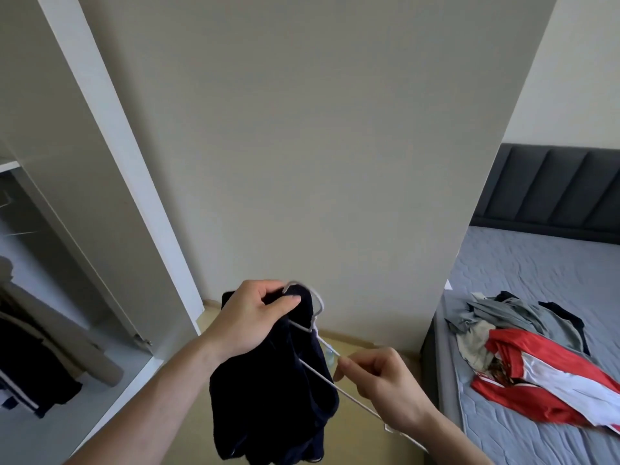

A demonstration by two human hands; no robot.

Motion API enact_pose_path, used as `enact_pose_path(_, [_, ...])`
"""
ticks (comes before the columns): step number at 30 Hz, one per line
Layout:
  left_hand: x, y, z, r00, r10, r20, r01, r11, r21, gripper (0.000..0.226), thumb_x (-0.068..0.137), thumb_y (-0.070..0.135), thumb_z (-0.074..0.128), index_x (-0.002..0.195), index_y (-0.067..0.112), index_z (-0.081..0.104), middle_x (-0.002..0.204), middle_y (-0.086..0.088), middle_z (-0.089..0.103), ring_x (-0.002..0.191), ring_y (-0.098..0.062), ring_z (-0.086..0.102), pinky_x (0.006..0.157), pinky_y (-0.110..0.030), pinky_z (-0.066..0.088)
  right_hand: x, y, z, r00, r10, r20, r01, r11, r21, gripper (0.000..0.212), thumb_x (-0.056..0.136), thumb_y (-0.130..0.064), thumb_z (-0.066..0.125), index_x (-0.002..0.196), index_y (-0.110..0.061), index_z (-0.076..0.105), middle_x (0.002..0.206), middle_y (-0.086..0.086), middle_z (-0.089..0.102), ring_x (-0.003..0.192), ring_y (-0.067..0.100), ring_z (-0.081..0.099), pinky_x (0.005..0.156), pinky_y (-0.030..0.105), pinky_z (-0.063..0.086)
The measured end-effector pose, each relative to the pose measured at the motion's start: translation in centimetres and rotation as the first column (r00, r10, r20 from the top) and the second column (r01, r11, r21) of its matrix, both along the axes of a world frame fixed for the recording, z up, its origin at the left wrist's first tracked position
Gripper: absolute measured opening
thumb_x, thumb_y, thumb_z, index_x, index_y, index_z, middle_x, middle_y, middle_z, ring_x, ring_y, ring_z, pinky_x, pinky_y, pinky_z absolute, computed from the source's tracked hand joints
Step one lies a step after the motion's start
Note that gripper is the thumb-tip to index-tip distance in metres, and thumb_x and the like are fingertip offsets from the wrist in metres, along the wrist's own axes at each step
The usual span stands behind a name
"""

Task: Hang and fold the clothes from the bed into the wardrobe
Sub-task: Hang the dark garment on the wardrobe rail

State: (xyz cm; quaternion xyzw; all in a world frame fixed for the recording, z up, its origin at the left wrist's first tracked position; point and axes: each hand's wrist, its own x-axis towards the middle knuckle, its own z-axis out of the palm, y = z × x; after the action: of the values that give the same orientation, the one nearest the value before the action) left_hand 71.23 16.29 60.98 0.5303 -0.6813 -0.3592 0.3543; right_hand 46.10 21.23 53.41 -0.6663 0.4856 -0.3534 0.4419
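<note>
At far left, the open wardrobe (50, 263) shows dark clothes hanging inside. In the centre, your left hand (248, 317) grips a dark navy garment (271, 397) bunched at the hook of a white wire hanger (318, 374). Your right hand (379, 380) pinches the hanger's arm. At right, a pile of clothes (523, 347) lies on the bed (536, 263).

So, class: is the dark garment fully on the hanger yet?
Not yet: the dark garment hangs bunched from the left hand, with the white hanger only partly threaded through.
</note>
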Motion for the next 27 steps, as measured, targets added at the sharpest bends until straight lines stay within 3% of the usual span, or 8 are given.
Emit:
enact_pose_path(3, [-0.2,1.1,0.2,0.993,-0.118,0.013,0.118,0.993,-0.006,0.017,0.101,0.034,0.064,0.101,0.023,0.078,0.085,0.008,0.071,0.084,-0.004,0.065,0.084,-0.029,0.048,0.0,-0.1,-0.1,0.992,-0.064,0.112,0.062,0.998,0.022,0.051,0.087,-0.061,0.062,0.078,-0.012,0.074,0.057,-0.001,0.029,0.057,0.015,0.028,0.054,0.027,0.024])
enact_pose_path(6, [0.1,1.5,-0.1,0.956,-0.121,0.266,0.151,0.984,-0.096,0.023,0.101,0.045,0.057,0.116,0.047,0.075,0.098,0.017,0.058,0.108,-0.002,0.053,0.104,-0.022,0.031,-0.2,0.2,-0.2,0.985,-0.073,0.156,0.075,0.997,-0.006,0.053,0.088,-0.059,0.063,0.074,-0.009,0.072,0.055,-0.004,0.029,0.056,0.015,0.026,0.052,0.021,0.026])
enact_pose_path(11, [1.9,0.4,0.3,0.827,0.005,0.562,0.19,0.938,-0.289,0.027,0.098,0.037,0.052,0.11,0.047,0.074,0.1,0.022,0.045,0.11,0.0,0.042,0.109,-0.028,0.019,-0.6,0.8,0.0,0.979,-0.072,0.191,0.075,0.997,-0.008,0.051,0.087,-0.056,0.064,0.071,-0.007,0.071,0.053,-0.006,0.032,0.055,0.013,0.028,0.053,0.019,0.028])
enact_pose_path(13, [2.3,-0.2,0.4,0.812,0.017,0.583,0.221,0.916,-0.335,0.014,0.101,0.036,0.058,0.102,0.039,0.072,0.098,0.022,0.05,0.103,0.0,0.048,0.107,-0.03,0.027,-0.9,1.1,0.2,0.976,-0.098,0.194,0.102,0.995,-0.011,0.051,0.085,-0.057,0.064,0.074,-0.008,0.073,0.053,-0.004,0.033,0.054,0.012,0.03,0.053,0.021,0.028])
enact_pose_path(16, [2.7,-1.1,0.8,0.805,-0.027,0.592,0.279,0.898,-0.339,0.013,0.102,0.04,0.055,0.092,0.034,0.063,0.087,0.018,0.057,0.082,0.0,0.054,0.076,-0.022,0.041,-1.2,1.6,1.0,0.982,-0.159,0.103,0.173,0.973,-0.153,0.034,0.086,-0.051,0.066,0.078,-0.02,0.078,0.052,-0.003,0.049,0.052,0.007,0.043,0.052,0.027,0.035])
enact_pose_path(19, [2.9,-1.8,1.1,0.805,0.001,0.593,0.253,0.903,-0.346,0.018,0.102,0.046,0.049,0.097,0.035,0.062,0.088,0.018,0.059,0.08,-0.003,0.056,0.067,-0.027,0.047,-2.0,2.1,1.7,0.901,-0.423,0.101,0.4,0.714,-0.574,0.009,0.089,-0.024,0.069,0.086,-0.029,0.076,0.083,-0.01,0.068,0.08,0.01,0.066,0.07,0.022,0.047])
enact_pose_path(21, [3.1,-2.2,1.3,0.846,0.022,0.532,0.208,0.906,-0.369,0.016,0.103,0.042,0.053,0.095,0.032,0.064,0.086,0.016,0.062,0.08,-0.007,0.058,0.07,-0.035,0.051,-2.0,2.9,1.7,0.881,-0.431,0.197,0.448,0.621,-0.644,0.011,0.09,-0.02,0.066,0.087,-0.028,0.073,0.09,-0.011,0.067,0.083,0.016,0.066,0.073,0.024,0.048])
enact_pose_path(27, [3.0,-2.6,2.7,0.904,0.036,0.426,0.165,0.89,-0.426,0.023,0.098,0.047,0.047,0.093,0.033,0.064,0.085,0.018,0.066,0.081,-0.01,0.062,0.074,-0.039,0.052,0.8,4.2,-3.7,0.967,-0.235,-0.1,0.216,0.962,-0.167,0.033,0.079,-0.033,0.074,0.109,-0.041,0.063,0.106,-0.019,0.068,0.072,0.01,0.066,0.072,0.03,0.055])
